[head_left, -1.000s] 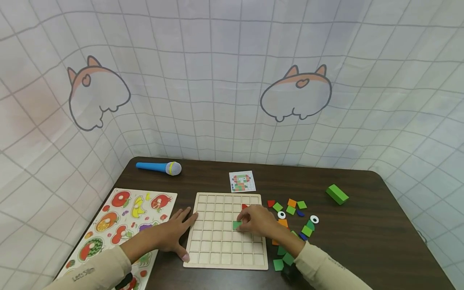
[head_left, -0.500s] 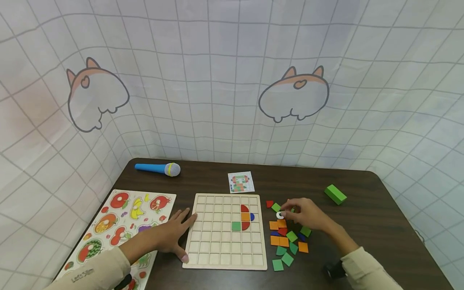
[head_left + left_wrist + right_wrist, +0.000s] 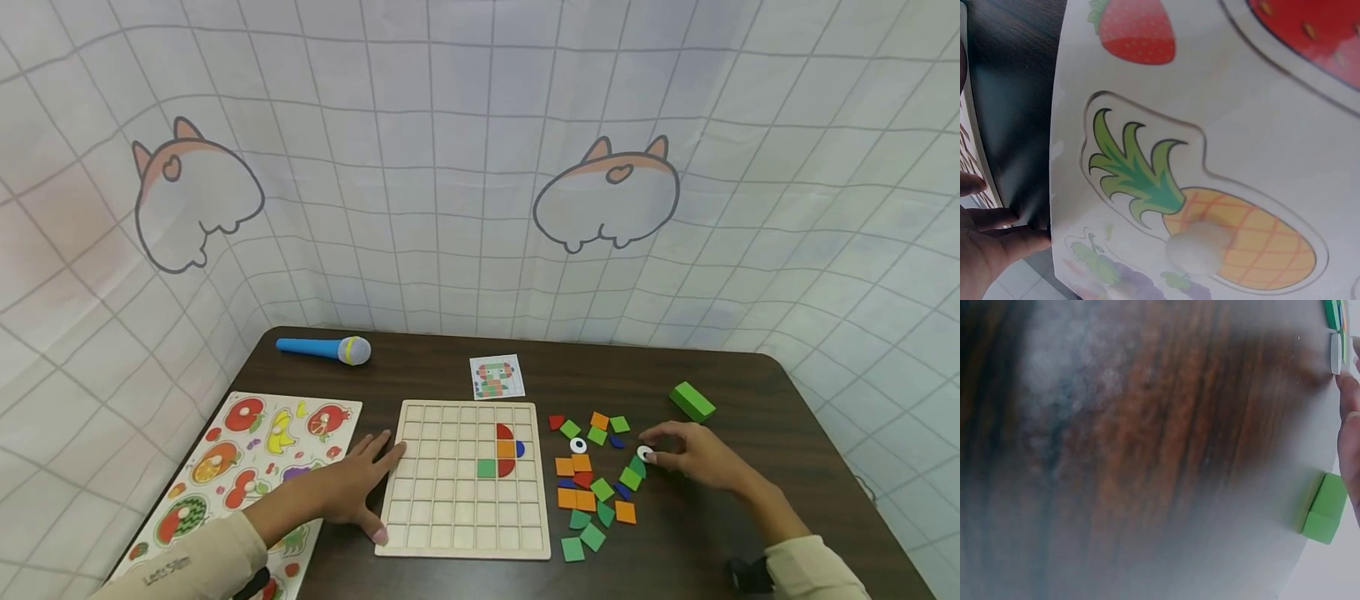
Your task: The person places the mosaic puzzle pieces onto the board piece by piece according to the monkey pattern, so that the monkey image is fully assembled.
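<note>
White disc (image 3: 644, 454) on counter (image 3: 772, 450), right of loose pieces (image 3: 586, 501); right hand (image 3: 696, 457) pinches it, fingers narrowly apart. Left hand (image 3: 351, 487) splayed at board's (image 3: 444, 468) left edge. Disc likely light, stiff, slick; grip by rim

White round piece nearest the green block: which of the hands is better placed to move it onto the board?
Likely the right hand: it is right at that white round piece, while the left hand rests at the left edge of the grid board, with the board in between.
</note>
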{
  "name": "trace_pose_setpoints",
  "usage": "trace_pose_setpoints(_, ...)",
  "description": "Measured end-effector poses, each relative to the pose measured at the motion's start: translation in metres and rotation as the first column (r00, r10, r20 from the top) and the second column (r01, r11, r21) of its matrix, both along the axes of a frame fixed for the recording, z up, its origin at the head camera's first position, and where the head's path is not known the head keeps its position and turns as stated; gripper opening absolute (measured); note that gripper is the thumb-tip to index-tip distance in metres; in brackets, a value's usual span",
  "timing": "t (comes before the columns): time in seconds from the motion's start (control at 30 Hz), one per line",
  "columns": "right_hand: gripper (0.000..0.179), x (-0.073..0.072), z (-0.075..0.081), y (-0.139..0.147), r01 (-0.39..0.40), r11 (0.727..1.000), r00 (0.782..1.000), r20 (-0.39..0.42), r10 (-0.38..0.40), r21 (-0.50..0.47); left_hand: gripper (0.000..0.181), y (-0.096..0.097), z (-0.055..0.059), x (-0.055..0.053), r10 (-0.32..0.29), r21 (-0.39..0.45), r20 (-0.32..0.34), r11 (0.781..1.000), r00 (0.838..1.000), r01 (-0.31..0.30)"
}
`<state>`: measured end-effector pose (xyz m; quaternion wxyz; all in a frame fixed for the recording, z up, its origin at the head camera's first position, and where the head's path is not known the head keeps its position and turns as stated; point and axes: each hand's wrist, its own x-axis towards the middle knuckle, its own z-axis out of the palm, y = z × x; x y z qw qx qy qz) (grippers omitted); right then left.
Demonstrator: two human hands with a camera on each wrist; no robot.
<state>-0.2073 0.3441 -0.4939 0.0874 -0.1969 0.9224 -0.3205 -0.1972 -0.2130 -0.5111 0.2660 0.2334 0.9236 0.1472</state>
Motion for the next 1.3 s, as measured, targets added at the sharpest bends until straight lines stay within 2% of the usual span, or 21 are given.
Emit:
trace_pose_setpoints(0.1, 0.03, -0.002, -0.001, 0.0, -0.011, 1.0, 1.0, 0.012, 0.011, 0.01, 0.133, 0.001, 0.003, 0.001, 0.004, -0.007, 0.006, 1.0, 1.0, -0.004)
trace_pose_setpoints(0.27, 0.029, -0.003, -0.002, 0.002, -0.051, 0.999, 0.998, 0.035, 0.05, 0.013, 0.129, 0.012, 0.028, 0.011, 0.033, -0.042, 0.017, 0.999, 0.999, -0.032)
trace_pose_setpoints(0.33, 0.029, -0.002, -0.002, 0.004, -0.069, 0.998, 0.997, 0.031, 0.068, 0.013, 0.127, 0.015, 0.035, 0.014, 0.04, -0.06, 0.012, 0.997, 0.999, -0.039)
trace_pose_setpoints(0.43, 0.03, -0.001, -0.002, 0.007, -0.099, 0.995, 0.995, 0.002, 0.099, 0.005, 0.125, 0.017, 0.036, 0.015, 0.041, -0.081, 0.006, 0.996, 0.999, -0.04)
trace_pose_setpoints(0.67, 0.024, 0.0, -0.004, 0.008, -0.128, 0.992, 0.99, -0.063, 0.128, 0.006, 0.127, 0.016, 0.037, 0.014, 0.034, -0.065, 0.021, 0.997, 0.999, -0.033)
trace_pose_setpoints(0.9, 0.025, 0.002, -0.004, 0.006, -0.099, 0.995, 0.994, -0.046, 0.1, 0.023, 0.126, 0.017, 0.038, 0.015, 0.047, -0.055, 0.024, 0.997, 0.999, -0.045)
trace_pose_setpoints(1.07, 0.018, 0.003, -0.005, 0.004, -0.083, 0.995, 0.995, -0.058, 0.086, 0.046, 0.128, 0.017, 0.038, 0.015, 0.033, -0.045, 0.026, 0.998, 0.999, -0.031)
trace_pose_setpoints(1.3, 0.019, 0.003, -0.004, -0.002, -0.115, 0.993, 0.993, 0.002, 0.115, 0.039, 0.128, 0.016, 0.037, 0.014, 0.04, -0.053, 0.025, 0.998, 0.999, -0.038)
